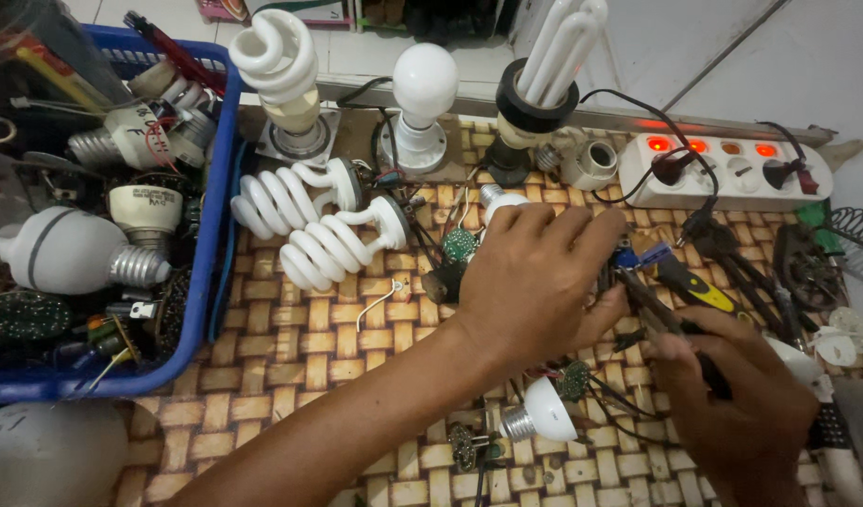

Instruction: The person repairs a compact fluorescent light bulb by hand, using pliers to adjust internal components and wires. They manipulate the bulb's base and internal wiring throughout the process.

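My left hand [534, 282] lies over the middle of the mat, fingers curled around a small part with a blue component [633, 256]; most of that part is hidden under the hand. My right hand [741, 394] grips a dark slim tool [671, 319] whose tip points up-left to the blue component. A small white bulb [544, 413] with a round circuit board [573, 379] lies just below my left wrist. Another round green board [459, 244] sits beside my left fingers.
A blue basket [215, 207] of old bulbs and parts stands at the left. Spiral lamps [333, 249] lie on the woven-pattern mat [290, 366]. Three lamps [422, 94] stand in sockets at the back. A white power strip [732, 169] with red lights sits at right, with tools and wires.
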